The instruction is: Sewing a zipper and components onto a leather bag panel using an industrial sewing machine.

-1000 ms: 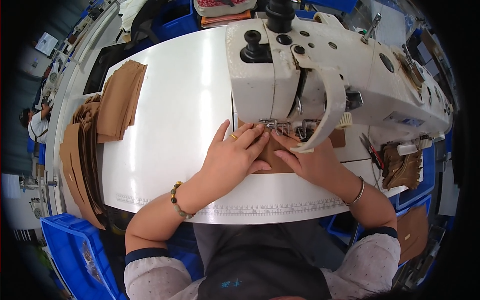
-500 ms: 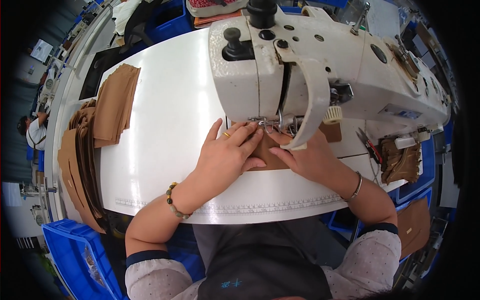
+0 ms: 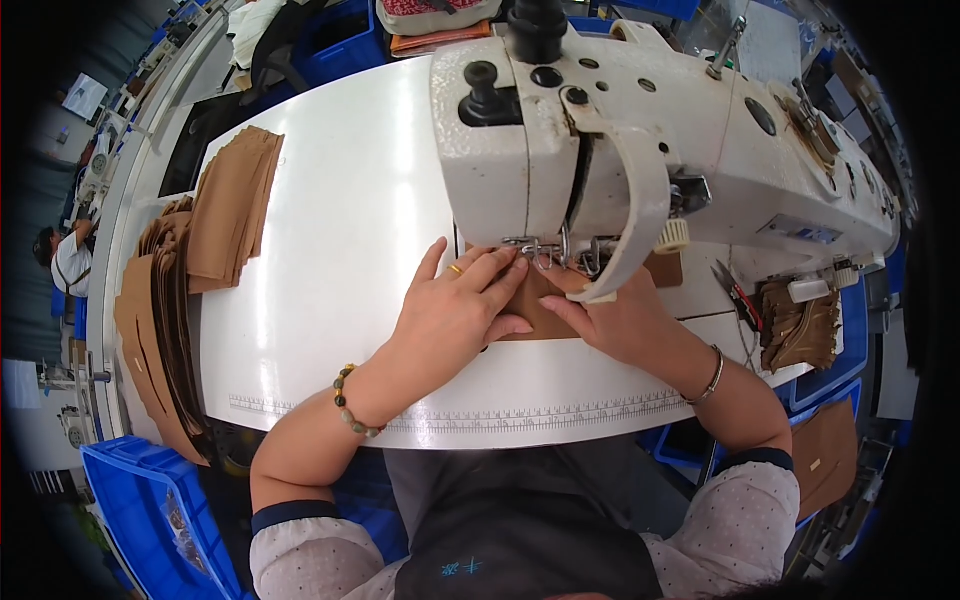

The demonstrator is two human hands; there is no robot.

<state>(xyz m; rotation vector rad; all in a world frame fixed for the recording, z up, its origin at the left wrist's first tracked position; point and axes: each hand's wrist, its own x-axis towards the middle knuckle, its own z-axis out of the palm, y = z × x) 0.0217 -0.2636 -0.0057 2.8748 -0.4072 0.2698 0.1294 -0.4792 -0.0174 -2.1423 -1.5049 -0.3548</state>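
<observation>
Two bare hands flank a brown panel (image 3: 545,322) on a glossy white table (image 3: 330,230), below the head of a white sewing machine (image 3: 490,165) that stands at the panel's 12 o'clock, as I follow from my remote station. At 9 o'clock the left hand (image 3: 455,310) lies palm down, thumb and little finger spread, its middle fingers closer together on the work; at 3 o'clock the right hand (image 3: 622,318) keeps thumb and forefinger apart, and I cannot tell what its other fingers do behind the curved guard (image 3: 652,195). I judge the panel light, thin and pliable with a little body, hardly fragile but apt to slide on that surface; I would press it with flat fingertips near both sides, clear of the metal presser parts (image 3: 542,250). Its near edge faces 6 o'clock. A brown corner (image 3: 665,269) shows beyond the guard; if it belongs to the same panel, the long axis runs roughly 9 to 3 o'clock.
</observation>
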